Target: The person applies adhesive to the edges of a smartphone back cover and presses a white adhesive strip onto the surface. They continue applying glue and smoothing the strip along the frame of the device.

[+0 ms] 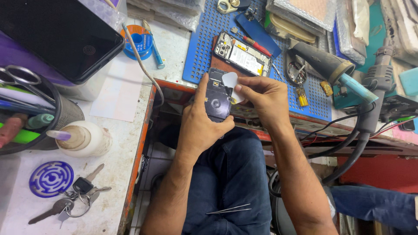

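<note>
A cluttered repair worktop (pixel 117 143) wrapped around the seated person, with an orange-edged gap in front of the lap. Nearest the camera, tweezers (pixel 228 210) lay on the jeans (pixel 235 174), and keys (pixel 72 200) sat on the white surface to the left beside a glue bottle (pixel 85 139).

Above the lap, the left hand (pixel 202 124) cupped an opened phone (pixel 217 93) from below, its grip closed around the body with the thumb up along the left edge. The phone was held upright-tilted, its bared back toward the camera, just short of the worktop's edge. The right hand (pixel 261 98) came in from the right with wrist bent, fingers pinched shut on a white pick (pixel 230 80), its point set against the phone's upper part.

The step in hand looked like prying or separating a layer off the phone. I judged the next move would call for a shallow, steady slide of the pick along the seam, with the left hand bracing firmly so nothing flexed.

Farther back, a second opened phone (pixel 241 54) lay on a blue mat (pixel 204 39), with a red screwdriver (pixel 257 45) beside it, a hot-air nozzle (pixel 322 61) to the right and a solder spool (pixel 139 43) to the left
</note>
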